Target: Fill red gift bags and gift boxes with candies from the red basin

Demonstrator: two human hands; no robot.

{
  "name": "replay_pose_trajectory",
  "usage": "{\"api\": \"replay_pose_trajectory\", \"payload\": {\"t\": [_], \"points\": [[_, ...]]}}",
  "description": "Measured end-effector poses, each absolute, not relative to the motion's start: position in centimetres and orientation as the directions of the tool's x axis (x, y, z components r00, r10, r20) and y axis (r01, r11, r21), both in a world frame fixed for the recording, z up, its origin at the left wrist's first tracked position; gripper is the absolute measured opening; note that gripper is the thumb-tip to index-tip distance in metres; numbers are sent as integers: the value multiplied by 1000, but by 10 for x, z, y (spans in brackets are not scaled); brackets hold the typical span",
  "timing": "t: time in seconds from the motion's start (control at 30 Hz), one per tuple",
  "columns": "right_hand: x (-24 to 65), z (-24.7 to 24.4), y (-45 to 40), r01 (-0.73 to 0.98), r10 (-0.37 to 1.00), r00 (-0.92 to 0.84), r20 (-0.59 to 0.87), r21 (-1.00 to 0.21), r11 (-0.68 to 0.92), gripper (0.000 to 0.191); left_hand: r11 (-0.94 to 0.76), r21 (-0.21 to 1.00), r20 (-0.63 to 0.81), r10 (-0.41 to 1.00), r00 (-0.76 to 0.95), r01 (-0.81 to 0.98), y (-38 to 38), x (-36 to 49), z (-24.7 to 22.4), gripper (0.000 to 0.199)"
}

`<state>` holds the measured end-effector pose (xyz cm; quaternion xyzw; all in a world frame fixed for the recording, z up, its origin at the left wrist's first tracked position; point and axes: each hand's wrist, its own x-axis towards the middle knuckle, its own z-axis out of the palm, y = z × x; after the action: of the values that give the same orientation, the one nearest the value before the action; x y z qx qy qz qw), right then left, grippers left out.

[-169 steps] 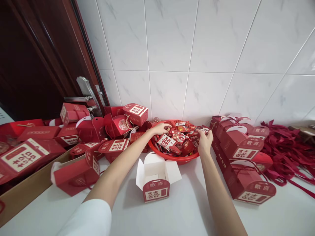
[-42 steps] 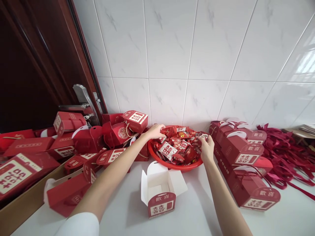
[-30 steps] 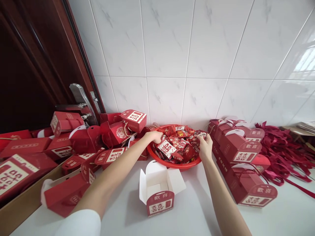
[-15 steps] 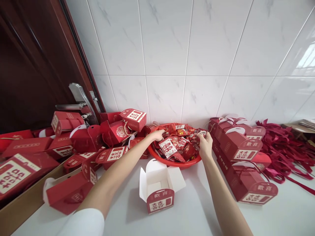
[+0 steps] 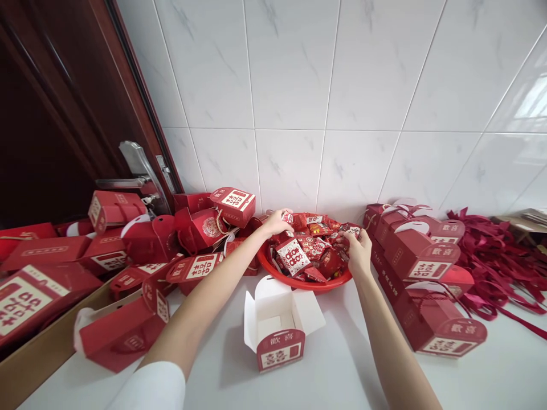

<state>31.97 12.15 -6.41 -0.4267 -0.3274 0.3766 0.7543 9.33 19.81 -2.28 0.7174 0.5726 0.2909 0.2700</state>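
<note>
A red basin (image 5: 305, 283) against the tiled wall is heaped with red wrapped packets, a white-patterned packet (image 5: 293, 256) among them. Over its left rim, my left hand (image 5: 277, 223) pinches a small red packet (image 5: 288, 217). At the right side of the basin, my right hand (image 5: 359, 248) has its fingers closed on a red-and-white packet (image 5: 352, 231). In front of the basin stands an open box (image 5: 280, 348), white inside, with its flaps spread; nothing shows inside it.
Red boxes (image 5: 200, 266) are piled on the left, some in a cardboard carton (image 5: 47, 364). Closed boxes (image 5: 431, 259) stand in a row on the right, beside a heap of dark red ribbons (image 5: 491, 262). A door handle (image 5: 123, 183) is at the back left.
My left hand has risen slightly from the packets, and a small red packet now shows in its fingers. My right hand has barely moved. The view has shifted slightly.
</note>
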Motion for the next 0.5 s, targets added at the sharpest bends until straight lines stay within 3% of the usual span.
{"api": "replay_pose_trajectory", "payload": {"t": [0.17, 0.37, 0.43, 0.5], "points": [[320, -65, 122, -283, 857, 483, 181, -893, 349, 25, -237, 809, 206, 971, 119, 538, 198, 109, -12, 69], [320, -65, 122, -278, 862, 471, 187, -896, 346, 26, -310, 843, 298, 949, 99, 439, 201, 121, -6, 54], [320, -65, 121, -284, 862, 471, 187, -893, 349, 26, -337, 836, 312, 941, 131, 434, 200, 114, 0, 47], [320, -65, 122, -290, 860, 474, 188, -889, 353, 26, -363, 750, 292, 932, 215, 553, 196, 99, 7, 36]]}}
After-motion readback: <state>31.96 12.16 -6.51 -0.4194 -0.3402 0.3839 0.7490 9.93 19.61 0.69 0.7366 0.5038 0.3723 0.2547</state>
